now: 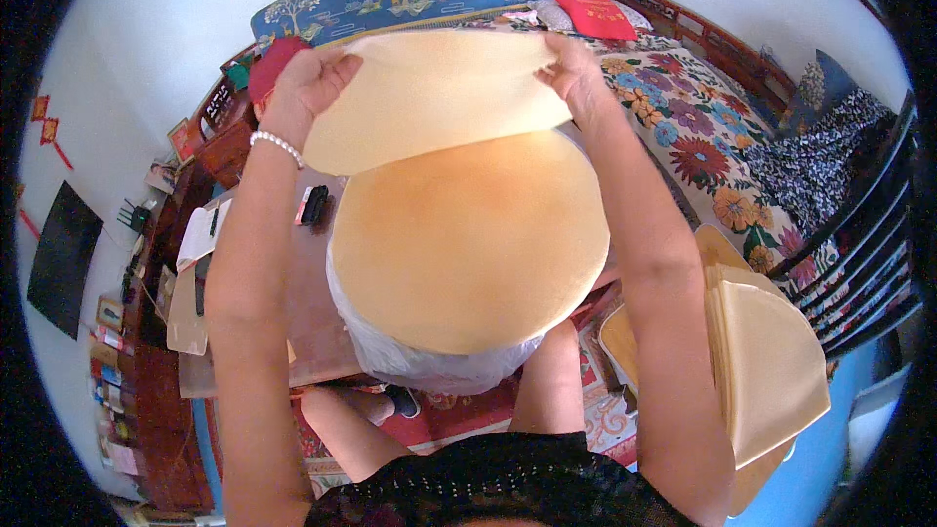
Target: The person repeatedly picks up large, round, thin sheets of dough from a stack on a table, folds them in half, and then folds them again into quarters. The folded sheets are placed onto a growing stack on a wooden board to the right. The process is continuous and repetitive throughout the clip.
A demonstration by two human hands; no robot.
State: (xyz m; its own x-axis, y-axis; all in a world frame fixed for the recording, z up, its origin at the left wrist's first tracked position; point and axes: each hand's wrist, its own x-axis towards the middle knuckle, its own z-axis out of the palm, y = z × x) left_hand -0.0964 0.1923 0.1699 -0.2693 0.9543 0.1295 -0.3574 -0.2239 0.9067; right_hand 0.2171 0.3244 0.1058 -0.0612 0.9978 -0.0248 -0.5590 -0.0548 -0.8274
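My left hand point(322, 80) and my right hand point(569, 72) each grip an upper corner of a thin, pale yellow flexible sheet point(439, 95). It is raised and slopes over the far part of a round stack of similar tan sheets point(468, 249). White translucent plastic point(439, 369) wraps the near side and left edge of the stack, which rests at the table's edge above my knees. A beaded bracelet circles my left wrist. Whether the held sheet still touches the stack at its lower edge I cannot tell.
Folded yellow sheets point(768, 373) lie on a wooden chair or stool at right. The brown table point(315, 300) holds a small black object point(313, 205) and an open notebook point(198, 234). A person in a red top is partly hidden behind my left hand. A flowered bed point(681, 117) stands beyond.
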